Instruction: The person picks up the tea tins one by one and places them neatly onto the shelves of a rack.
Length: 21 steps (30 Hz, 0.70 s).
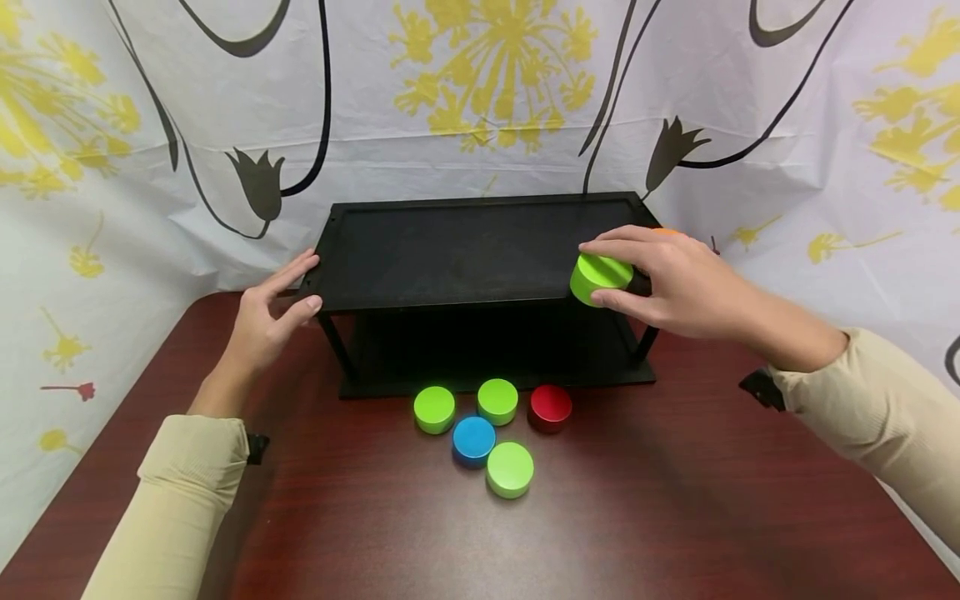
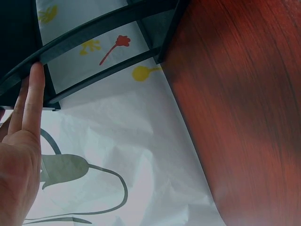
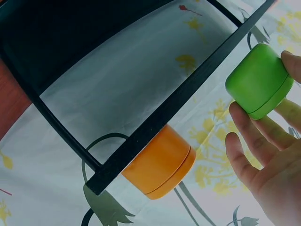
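Note:
My right hand (image 1: 675,279) pinches a small green round container (image 1: 596,279) between thumb and fingers, above the front right part of a black two-tier shelf (image 1: 450,250). In the right wrist view a seam runs round this container, and an orange round container (image 3: 162,162) stands on the top tier's right end. From the head view the orange one is mostly hidden behind my right hand. At the shelf's left end my left hand (image 1: 262,321) touches the top tier's edge with fairly straight fingers (image 2: 34,99).
On the dark red wooden table (image 1: 360,517), in front of the shelf, stand several round containers: a blue one (image 1: 473,441), a red one (image 1: 550,408) and green ones (image 1: 510,469). A white flowered sheet (image 1: 495,100) hangs behind and at both sides.

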{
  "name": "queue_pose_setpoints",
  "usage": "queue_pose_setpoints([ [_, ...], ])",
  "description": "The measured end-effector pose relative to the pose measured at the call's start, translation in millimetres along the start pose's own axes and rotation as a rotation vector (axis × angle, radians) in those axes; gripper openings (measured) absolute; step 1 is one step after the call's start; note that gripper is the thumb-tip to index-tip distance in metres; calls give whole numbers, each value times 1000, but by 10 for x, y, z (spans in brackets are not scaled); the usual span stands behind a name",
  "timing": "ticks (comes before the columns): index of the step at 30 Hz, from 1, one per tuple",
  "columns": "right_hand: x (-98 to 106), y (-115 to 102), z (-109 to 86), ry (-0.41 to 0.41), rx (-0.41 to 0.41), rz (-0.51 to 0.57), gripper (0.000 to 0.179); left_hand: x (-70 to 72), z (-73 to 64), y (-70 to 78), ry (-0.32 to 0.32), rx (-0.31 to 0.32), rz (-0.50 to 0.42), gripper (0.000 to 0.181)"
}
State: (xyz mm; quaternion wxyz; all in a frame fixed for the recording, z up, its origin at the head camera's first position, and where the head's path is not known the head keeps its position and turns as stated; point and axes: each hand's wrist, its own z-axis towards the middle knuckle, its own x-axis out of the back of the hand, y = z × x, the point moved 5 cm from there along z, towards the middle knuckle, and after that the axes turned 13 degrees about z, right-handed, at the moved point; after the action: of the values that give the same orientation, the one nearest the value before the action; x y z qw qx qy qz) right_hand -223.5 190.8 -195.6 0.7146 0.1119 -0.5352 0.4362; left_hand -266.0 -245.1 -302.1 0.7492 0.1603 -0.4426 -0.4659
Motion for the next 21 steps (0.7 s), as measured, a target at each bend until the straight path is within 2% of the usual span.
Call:
queue_pose_setpoints([
  [9,34,98,65,-1,-19,-45,51,-6,-2,-3,-4,0,-1,50],
  [21,54,264,105,-18,-60,-25,50,-9,3,3,2,2,4,50],
])
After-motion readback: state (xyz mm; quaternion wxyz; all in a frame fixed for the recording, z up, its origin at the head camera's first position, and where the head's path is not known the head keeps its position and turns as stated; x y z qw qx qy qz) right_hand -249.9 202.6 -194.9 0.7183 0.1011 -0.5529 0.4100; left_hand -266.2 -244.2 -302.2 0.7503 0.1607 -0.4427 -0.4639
